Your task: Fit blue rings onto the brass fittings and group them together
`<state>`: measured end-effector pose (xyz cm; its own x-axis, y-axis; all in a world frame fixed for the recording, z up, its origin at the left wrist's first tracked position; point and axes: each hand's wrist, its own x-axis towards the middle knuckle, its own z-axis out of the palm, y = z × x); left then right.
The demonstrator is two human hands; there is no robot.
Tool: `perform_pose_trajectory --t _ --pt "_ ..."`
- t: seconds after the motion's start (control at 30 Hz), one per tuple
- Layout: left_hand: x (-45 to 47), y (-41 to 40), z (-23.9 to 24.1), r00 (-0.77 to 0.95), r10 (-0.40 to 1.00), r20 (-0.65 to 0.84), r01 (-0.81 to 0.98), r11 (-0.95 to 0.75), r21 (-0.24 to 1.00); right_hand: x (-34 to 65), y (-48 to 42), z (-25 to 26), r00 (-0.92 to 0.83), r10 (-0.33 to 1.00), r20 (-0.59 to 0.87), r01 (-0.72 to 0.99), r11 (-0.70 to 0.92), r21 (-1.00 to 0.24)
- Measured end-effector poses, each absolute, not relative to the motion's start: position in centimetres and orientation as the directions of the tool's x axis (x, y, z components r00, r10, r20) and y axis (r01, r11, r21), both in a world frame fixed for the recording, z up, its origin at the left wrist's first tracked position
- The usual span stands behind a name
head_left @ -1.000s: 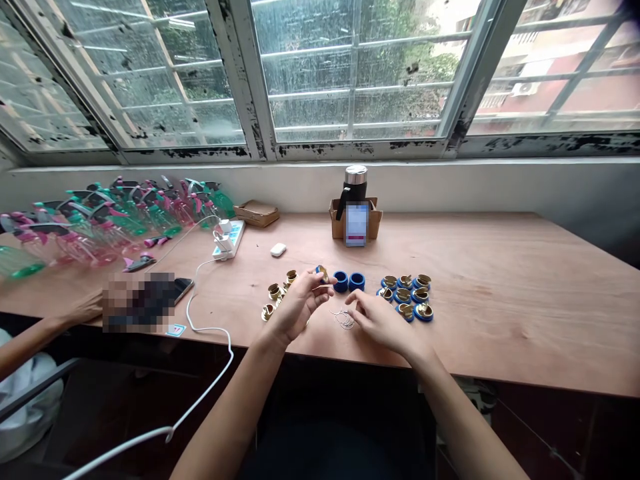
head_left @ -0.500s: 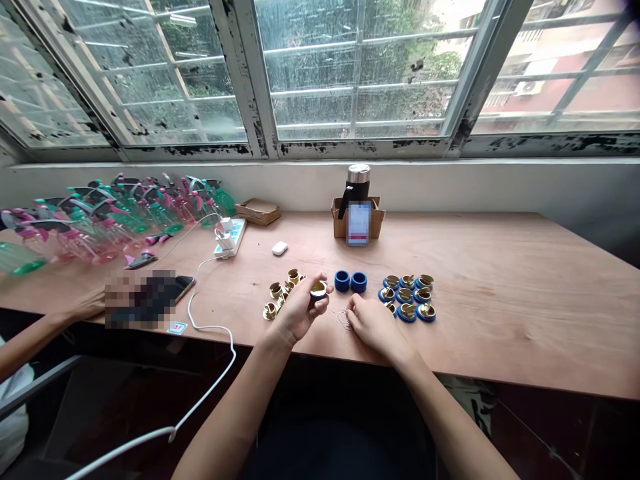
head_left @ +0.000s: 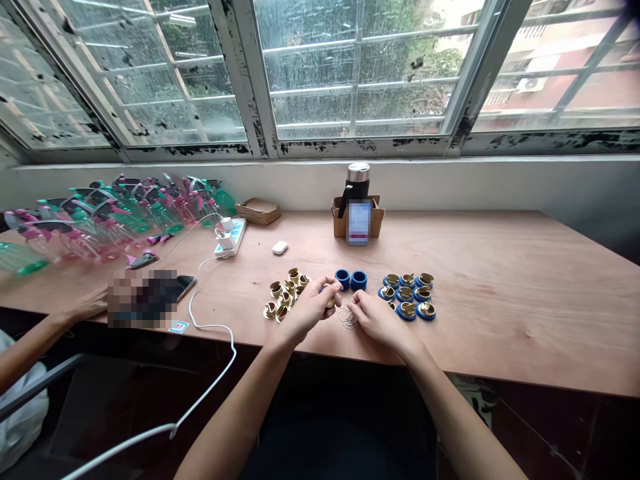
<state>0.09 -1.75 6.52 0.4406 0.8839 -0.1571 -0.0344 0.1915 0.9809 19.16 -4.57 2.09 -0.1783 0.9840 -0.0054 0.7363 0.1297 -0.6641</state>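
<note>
My left hand (head_left: 309, 308) is curled round a small gold-and-blue cap piece, held just above the wooden table (head_left: 500, 293). My right hand (head_left: 376, 315) pinches at a small pile of thin wire rings (head_left: 346, 317) lying between the two hands. Loose gold pieces (head_left: 285, 293) lie left of my left hand. Two empty blue rings (head_left: 350, 279) sit just beyond the hands. A cluster of blue rings fitted with gold pieces (head_left: 409, 295) lies right of my right hand.
Another person's arm (head_left: 45, 327) reaches onto the table at the left, by a blurred object and a phone. Pink and green spray bottles (head_left: 100, 217) lie at the back left. A power strip (head_left: 230, 239), white cable, earbud case (head_left: 279, 248), flask in a cardboard box (head_left: 357, 200) stand behind.
My left hand lowered the cap piece from near the blue rings toward the table and turned it. My right hand closed in on the wire rings.
</note>
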Motion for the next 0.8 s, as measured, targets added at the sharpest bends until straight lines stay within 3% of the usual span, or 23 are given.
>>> perform_pose_trajectory --t 0.13,0.3,0.53,0.8 --pt "0.0 -1.7 6.0 0.452 0.889 -0.073 0.175 -0.008 0.985 19.6 -4.3 1.3 -0.183 0.983 0.0 0.716 0.133 -0.685" --pt "0.1 -1.5 5.0 0.448 0.893 0.048 0.454 -0.273 0.848 19.9 -4.0 0.8 -0.187 0.982 -0.003 0.694 0.13 -0.708" --pt "-0.3 -1.3 3.8 0.464 0.884 0.047 0.607 -0.357 0.71 20.1 -4.2 1.3 -0.191 0.981 -0.008 0.682 0.127 -0.721" --pt "-0.1 -1.3 3.4 0.474 0.878 -0.059 0.736 -0.358 0.575 19.9 -5.2 2.2 -0.203 0.978 -0.042 0.817 0.146 -0.558"
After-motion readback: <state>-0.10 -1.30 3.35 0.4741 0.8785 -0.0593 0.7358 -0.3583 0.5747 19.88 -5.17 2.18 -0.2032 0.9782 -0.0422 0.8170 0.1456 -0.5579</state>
